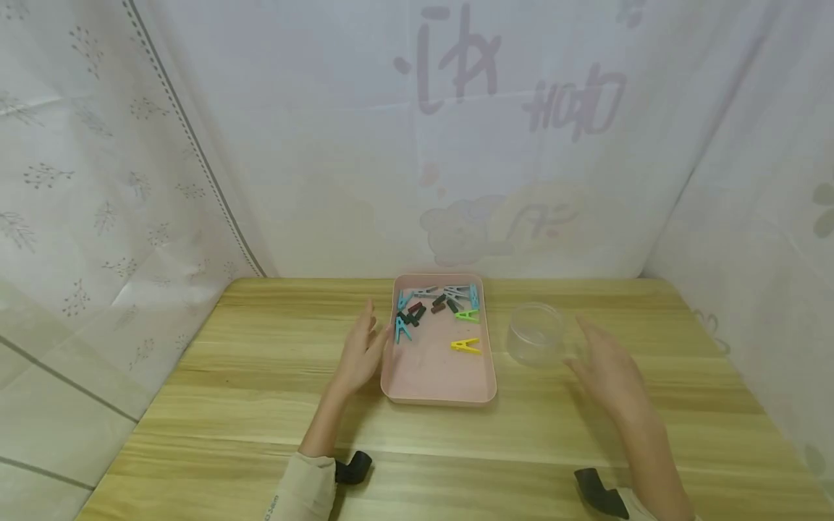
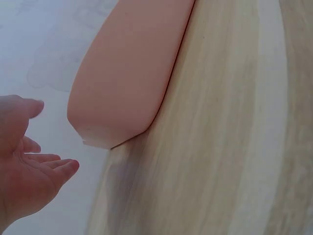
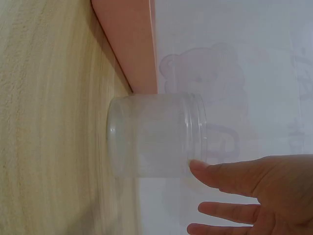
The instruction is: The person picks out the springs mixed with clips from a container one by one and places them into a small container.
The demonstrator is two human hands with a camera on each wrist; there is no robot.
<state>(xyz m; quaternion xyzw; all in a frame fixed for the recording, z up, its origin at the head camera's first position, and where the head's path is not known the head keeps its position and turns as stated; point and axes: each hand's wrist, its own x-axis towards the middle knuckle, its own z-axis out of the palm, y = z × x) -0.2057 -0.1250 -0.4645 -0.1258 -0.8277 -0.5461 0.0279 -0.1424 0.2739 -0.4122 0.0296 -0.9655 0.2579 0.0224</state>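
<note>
The pink tray (image 1: 435, 378) sits on the table (image 1: 247, 427), with a yellow peg (image 1: 465, 346), a green peg (image 1: 467, 315), blue pegs (image 1: 402, 331) and small dark pieces (image 1: 420, 314) inside. The clear jar (image 1: 536, 336) stands upright to its right, apart. The left hand (image 1: 358, 358), just beside the tray's left wall, is empty, fingers loosely extended. The right hand (image 1: 612, 376) holds nothing, thumb and fingers spread wide near the jar; whether the thumb touches its rim I cannot tell.
</note>
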